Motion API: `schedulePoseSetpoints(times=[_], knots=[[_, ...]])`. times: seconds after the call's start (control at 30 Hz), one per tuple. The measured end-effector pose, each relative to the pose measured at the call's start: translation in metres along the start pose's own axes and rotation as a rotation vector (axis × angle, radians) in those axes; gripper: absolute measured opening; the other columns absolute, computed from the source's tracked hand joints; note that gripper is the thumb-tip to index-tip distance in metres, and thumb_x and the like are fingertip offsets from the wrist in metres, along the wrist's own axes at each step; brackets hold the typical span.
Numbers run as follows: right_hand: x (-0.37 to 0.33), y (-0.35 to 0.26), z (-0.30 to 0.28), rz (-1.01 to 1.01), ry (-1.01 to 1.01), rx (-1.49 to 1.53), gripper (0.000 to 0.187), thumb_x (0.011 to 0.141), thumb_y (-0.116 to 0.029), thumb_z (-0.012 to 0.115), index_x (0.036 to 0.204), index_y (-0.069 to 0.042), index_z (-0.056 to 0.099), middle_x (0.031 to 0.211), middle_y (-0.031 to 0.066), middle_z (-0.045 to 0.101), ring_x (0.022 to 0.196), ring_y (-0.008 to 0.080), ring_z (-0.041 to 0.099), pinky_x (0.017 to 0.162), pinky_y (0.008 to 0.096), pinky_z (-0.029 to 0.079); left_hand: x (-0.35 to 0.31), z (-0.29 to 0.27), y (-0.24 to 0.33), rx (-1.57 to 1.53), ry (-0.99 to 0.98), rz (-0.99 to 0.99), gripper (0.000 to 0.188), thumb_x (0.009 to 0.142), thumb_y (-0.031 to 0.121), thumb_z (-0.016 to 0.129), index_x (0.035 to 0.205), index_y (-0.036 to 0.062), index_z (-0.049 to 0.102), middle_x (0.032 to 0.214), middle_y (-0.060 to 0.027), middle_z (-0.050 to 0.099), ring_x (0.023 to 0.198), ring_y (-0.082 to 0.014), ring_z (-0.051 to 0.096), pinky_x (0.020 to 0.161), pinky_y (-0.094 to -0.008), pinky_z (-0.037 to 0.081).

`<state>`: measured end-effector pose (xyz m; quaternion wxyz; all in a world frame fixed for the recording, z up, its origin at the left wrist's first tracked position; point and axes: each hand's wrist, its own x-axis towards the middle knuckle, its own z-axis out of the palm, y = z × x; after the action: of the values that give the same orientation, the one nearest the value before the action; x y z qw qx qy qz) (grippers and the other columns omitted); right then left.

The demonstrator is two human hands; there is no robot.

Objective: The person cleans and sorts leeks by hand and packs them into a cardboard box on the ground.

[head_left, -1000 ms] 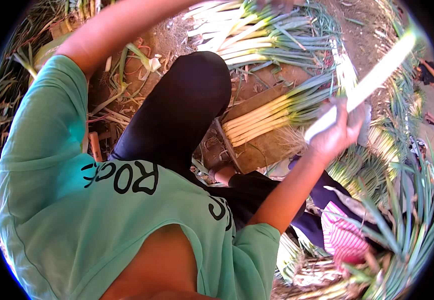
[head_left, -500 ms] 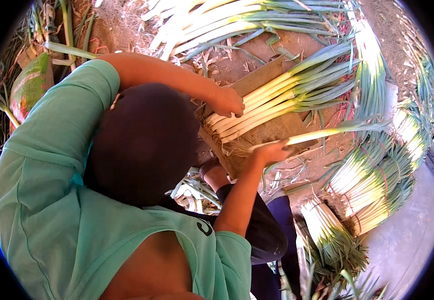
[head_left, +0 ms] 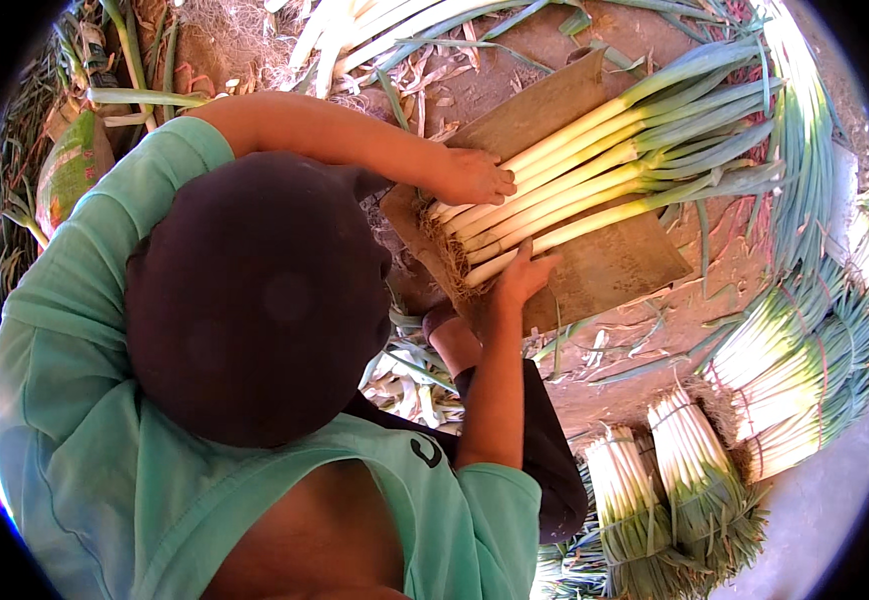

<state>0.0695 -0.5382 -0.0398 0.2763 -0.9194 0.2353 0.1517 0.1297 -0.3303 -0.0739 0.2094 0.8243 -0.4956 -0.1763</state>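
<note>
We appear to align leeks (head_left: 610, 158): left fingers (head_left: 506, 185) curled, right fingers (head_left: 543, 264) slightly parted, both touching them, grip we cannot tell; next calls for evening roots (head_left: 449, 248).

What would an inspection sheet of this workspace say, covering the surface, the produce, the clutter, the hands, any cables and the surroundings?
Surface: brown board, marked and stained.
Produce: leeks side by side on the board, roots to the left, green tops reaching past its right edge.
Clutter: pale leaf scraps on the ground below the board.
Left hand: over the pale stalks on the far side; grip unclear.
Right hand: fingers at the nearest leek's pale end; grip unclear.
Cables: nothing seen.
Surroundings: tied bundles at lower right; more leeks at the top.
</note>
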Motion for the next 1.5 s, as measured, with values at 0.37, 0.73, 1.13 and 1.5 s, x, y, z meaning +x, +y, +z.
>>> schedulePoseSetpoints(times=[0.37,0.73,1.13,1.5], knots=[[0.013,0.011,0.009,0.171,0.007,0.433,0.054,0.074,-0.009,0.072,0.117,0.009,0.045,0.109,0.0255,0.059,0.098,0.0342,0.059,0.086,0.0393,0.045,0.008,-0.058,-0.003,-0.216,-0.025,-0.080,0.027,0.076,0.010,0.060,0.102,0.0056,0.058,0.121,-0.0133,0.050,0.115,-0.0300,0.047,0.089,-0.0464,0.042],[0.031,0.007,0.004,0.426,-0.070,0.871,0.026,0.073,0.001,0.068,0.097,0.005,0.059,0.081,0.0113,0.064,0.055,0.0181,0.057,0.043,0.0294,0.044,0.112,-0.138,-0.013,-0.234,-0.338,-0.219,0.021,0.075,0.018,0.057,0.077,-0.0026,0.061,0.072,-0.0208,0.060,0.071,-0.0392,0.059,0.064,-0.0463,0.046],[0.008,-0.014,-0.018,0.170,0.219,0.997,0.024,0.090,-0.015,0.055,0.101,0.007,0.053,0.088,0.0131,0.058,0.066,0.0180,0.056,0.056,0.0307,0.046,0.181,-0.033,0.044,-0.737,0.470,-1.043,0.040,0.083,0.036,0.058,0.097,-0.0019,0.055,0.088,-0.0229,0.063,0.083,-0.0365,0.062,0.073,-0.0444,0.047],[0.013,0.005,-0.005,0.107,0.161,0.443,0.056,0.094,-0.031,0.046,0.128,0.013,0.038,0.112,0.0379,0.051,0.100,0.0469,0.054,0.085,0.0450,0.042,0.150,-0.088,0.036,-0.760,0.904,-0.674,0.047,0.085,0.035,0.063,0.110,-0.0047,0.056,0.083,-0.0161,0.063,0.077,-0.0199,0.059,0.074,-0.0337,0.048]])
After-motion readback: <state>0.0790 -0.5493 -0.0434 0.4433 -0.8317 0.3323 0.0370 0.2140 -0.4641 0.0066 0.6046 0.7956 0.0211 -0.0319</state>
